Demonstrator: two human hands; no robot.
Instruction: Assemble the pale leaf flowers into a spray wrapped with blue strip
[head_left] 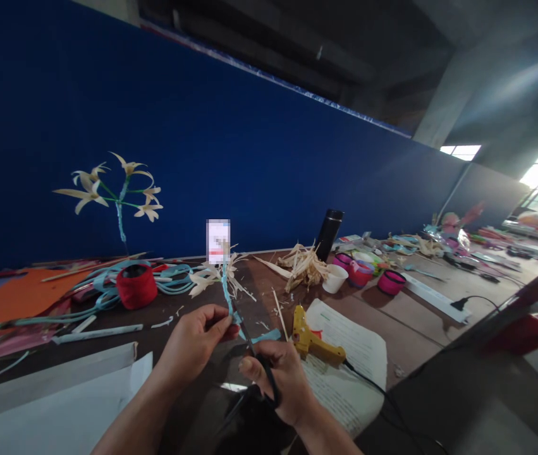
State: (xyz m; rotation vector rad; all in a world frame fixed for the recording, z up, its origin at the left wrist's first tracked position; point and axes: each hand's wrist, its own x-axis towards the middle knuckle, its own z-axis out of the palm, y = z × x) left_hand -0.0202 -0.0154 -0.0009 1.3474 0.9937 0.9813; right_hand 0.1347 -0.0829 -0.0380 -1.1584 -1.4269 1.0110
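Observation:
My left hand (198, 341) pinches the lower part of a blue-wrapped flower stem (225, 287), whose pale husk-like petals spread at its top. In my right hand (281, 379) is a pair of black-handled scissors (269, 376), its blades pointing up and left at the stem near my left fingertips. Whether the blades touch the stem I cannot tell. A strip of light blue paper (267, 336) lies just behind the scissors. Further left a similar flower spray (121, 212) with several cream blossoms stands upright on a blue-wrapped stem.
A yellow glue gun (316, 341) rests on a printed sheet (358, 385) at right, its cord trailing frontward. Behind are dried husks (303, 268), a white cup (335, 279), a black bottle (329, 234) and a red roll (136, 286). A blue partition (250, 145) backs the table.

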